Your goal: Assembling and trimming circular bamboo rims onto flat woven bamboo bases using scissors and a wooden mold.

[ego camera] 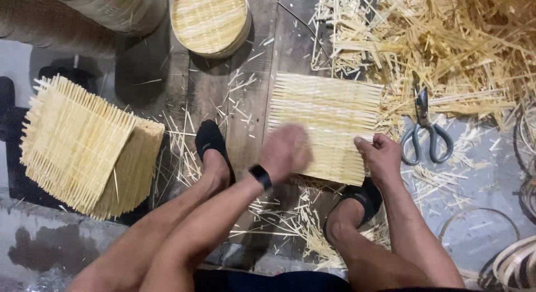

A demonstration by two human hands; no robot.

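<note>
Head view — right hand (382, 156) pinches woven bamboo mat (326, 121); left hand (285, 151) blurred — grip unclear.

- Left hand (283, 151): bare, motion-blurred; black smartwatch or fitness band (260, 176) with dark rectangular face on the wrist.
- Right hand (382, 158): bare, no ring or watch visible.
- Forearms bare, no sleeves in view.
- Legs bare from knee down.
- Black low-cut socks or slip-ons, one on the left foot (210, 140), one on the right foot (365, 196).
- Dark navy shorts (268, 281) at bottom edge.
</note>
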